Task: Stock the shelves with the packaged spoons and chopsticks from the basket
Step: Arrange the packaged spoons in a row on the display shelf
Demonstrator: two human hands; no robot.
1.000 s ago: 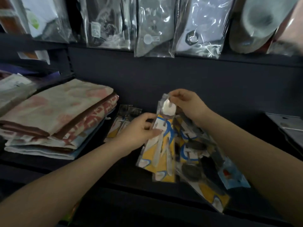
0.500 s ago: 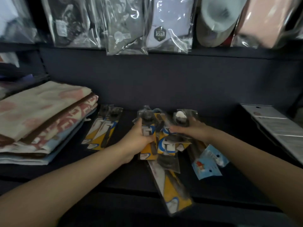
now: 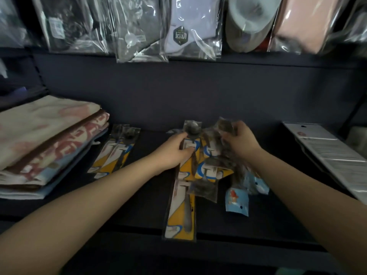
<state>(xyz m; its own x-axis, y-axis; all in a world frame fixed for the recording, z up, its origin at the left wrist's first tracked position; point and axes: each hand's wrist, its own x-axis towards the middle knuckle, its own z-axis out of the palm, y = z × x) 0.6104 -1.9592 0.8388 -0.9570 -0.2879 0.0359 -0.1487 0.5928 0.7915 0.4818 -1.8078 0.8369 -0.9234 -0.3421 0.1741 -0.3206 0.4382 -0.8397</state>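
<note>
Packaged spoons (image 3: pixel 200 161) sit fanned in a loose heap on the shelf (image 3: pixel 139 205) right between your hands — your left hand (image 3: pixel 172 153) has thumb and fingers curled round the upper end of one yellow pack, your right hand (image 3: pixel 239 142) pinches the crinkly top of a clear pack at the pile's far right. Biggest risk, as I judge it: the long yellow pack (image 3: pixel 181 211) below your left hand runs back toward you and its near end overhangs the shelf's front lip, so any tug on the heap could drag it off the edge. The slick film packs overlap — pull one and neighbours will likely slide with it. The two blue packs (image 3: pixel 237 198) below your right wrist lie loose and could get swept by your forearm. A tidy pair of packs (image 3: pixel 117 151) lies to the left of your left hand, beside the folded towels (image 3: pixel 45 139); don't knock it crooked. Basket not in view.
</note>
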